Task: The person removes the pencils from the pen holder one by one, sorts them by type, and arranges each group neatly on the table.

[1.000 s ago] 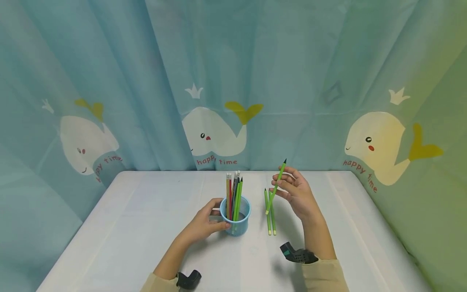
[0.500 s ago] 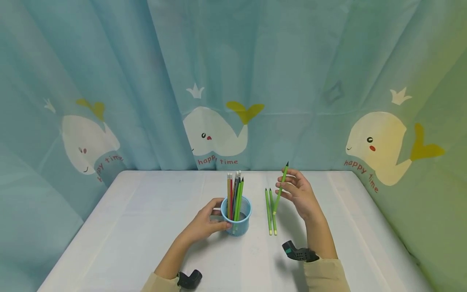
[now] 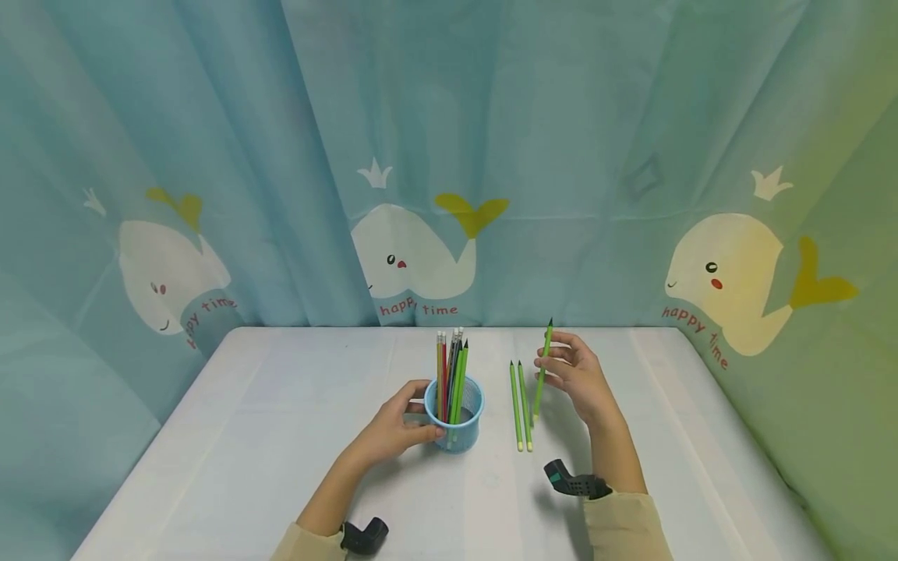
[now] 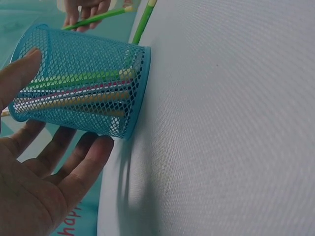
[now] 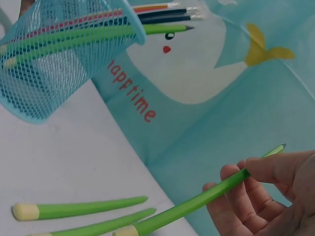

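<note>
My left hand point(image 3: 393, 432) holds a light blue mesh pencil cup point(image 3: 461, 441) upright on the table, thumb on the near side and fingers round the left. Several pencils point(image 4: 78, 91) stand in it: green ones with dark points up, others with white erasers up. My right hand point(image 3: 577, 380) pinches a green pencil point(image 5: 192, 204) between thumb and fingers, point up and pale end down near the table. Just left of it, two more green pencils, a left one point(image 3: 515, 409) and a right one point(image 3: 524, 401), lie side by side, points away from me.
The white table point(image 3: 295, 405) ends at a blue-green curtain point(image 3: 561, 156) printed with whales, which also hangs along both sides. A dark wrist camera point(image 3: 575, 481) sits on my right wrist and another camera point(image 3: 365, 538) on my left.
The pencil in my right hand has swung nearer to upright. Its pale end has moved right, off the two lying pencils, and a little lower. My left hand and the cup stay put.
</note>
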`<state>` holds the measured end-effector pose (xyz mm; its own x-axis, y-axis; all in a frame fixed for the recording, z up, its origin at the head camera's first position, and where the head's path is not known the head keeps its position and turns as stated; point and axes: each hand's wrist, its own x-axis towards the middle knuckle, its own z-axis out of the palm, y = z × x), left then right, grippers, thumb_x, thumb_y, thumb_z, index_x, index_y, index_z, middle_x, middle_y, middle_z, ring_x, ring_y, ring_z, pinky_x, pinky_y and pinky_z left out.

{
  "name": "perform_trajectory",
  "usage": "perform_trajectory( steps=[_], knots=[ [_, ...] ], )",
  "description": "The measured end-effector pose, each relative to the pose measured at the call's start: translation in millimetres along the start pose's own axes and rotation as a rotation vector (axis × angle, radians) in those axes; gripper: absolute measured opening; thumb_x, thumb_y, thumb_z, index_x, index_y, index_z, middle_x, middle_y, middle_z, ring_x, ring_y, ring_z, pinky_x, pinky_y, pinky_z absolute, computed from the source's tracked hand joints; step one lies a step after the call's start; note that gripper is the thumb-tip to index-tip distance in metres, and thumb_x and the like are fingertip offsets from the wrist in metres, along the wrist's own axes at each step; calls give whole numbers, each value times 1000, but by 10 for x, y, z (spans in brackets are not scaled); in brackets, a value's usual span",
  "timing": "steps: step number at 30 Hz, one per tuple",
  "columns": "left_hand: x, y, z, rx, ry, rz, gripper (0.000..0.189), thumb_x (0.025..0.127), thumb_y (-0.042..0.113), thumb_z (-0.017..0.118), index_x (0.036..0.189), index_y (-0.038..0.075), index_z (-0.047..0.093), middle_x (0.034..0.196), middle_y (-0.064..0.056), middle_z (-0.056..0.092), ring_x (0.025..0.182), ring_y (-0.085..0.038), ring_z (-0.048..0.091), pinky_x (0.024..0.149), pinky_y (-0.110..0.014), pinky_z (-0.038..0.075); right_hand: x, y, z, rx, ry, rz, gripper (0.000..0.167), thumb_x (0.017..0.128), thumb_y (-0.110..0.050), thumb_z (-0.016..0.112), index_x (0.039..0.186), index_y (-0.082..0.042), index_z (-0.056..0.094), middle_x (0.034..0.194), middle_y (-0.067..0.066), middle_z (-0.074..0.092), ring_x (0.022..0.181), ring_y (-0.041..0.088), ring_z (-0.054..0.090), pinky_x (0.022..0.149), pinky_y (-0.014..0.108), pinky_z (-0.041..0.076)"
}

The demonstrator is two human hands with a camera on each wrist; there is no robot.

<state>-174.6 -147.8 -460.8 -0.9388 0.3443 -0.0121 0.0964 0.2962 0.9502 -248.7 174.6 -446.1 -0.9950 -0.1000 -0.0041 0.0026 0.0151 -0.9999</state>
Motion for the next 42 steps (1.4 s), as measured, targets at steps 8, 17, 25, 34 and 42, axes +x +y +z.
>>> perform_trajectory(
  steps=[8,17,25,34,42],
  knots=[
    [7,3,-2,-5,-1,-2,71,83,16,82,143,12,45,140,-16,52,120,-33,58,87,-30,59,46,113,-40,-67,18,57,50,96,-2,60,143,-5,43,122,24,59,102,23,68,81,29,59],
    [-4,0,-4,-2,-1,4,71,83,17,82,143,11,44,140,-16,52,120,-33,58,87,-30,59,62,210,-22,-128,53,104,50,95,-2,60,143,-6,44,126,27,58,96,18,66,77,29,59],
    [6,-22,-13,5,-5,13,71,84,18,82,143,12,44,140,-16,51,120,-33,58,87,-30,59,106,321,6,-176,81,140,50,94,-3,63,141,-7,48,117,19,61,98,24,64,76,29,59],
    [-2,-16,-8,9,2,9,71,83,19,82,143,12,44,140,-15,52,120,-33,58,87,-31,59,114,369,33,-233,74,145,49,91,-4,66,138,-6,51,112,17,63,86,18,63,70,28,58],
    [-5,2,-5,7,2,9,71,83,19,82,143,12,45,140,-15,52,120,-33,58,87,-31,59,121,424,56,-341,67,156,50,89,-4,69,137,-6,53,110,16,62,89,23,61,68,31,59]
  ],
)
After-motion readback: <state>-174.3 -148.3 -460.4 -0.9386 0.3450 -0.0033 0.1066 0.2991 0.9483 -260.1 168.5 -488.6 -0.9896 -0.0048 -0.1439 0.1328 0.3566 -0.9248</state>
